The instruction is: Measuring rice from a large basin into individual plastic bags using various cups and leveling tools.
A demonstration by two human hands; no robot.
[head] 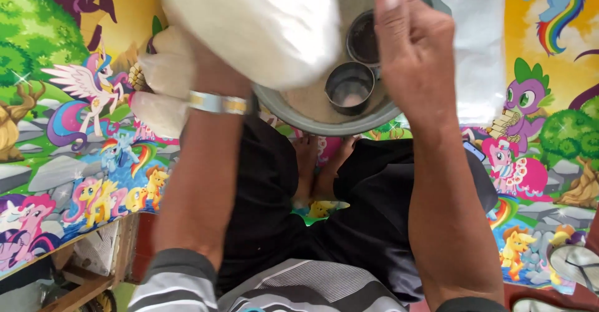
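A white bag [249, 19] was held up by the left hand [187, 56], its fingers hidden. Right hand [412, 43] fingers were pinched above the grain-filled basin [324, 121].

Both forearms are bare from the elbow down, with grey-and-white striped sleeves bunched up near the elbows, the left sleeve [178, 281] clearest at the bottom edge. The shirt front [312, 287] carries the same stripes, pale bands against darker grey. A metal watch band [218, 103], silver with gold links, circles the left wrist. Dark, almost black trousers [368, 224] cover the legs, loose and creased. Bare feet [321, 165] show between the knees, no shoes, no socks.
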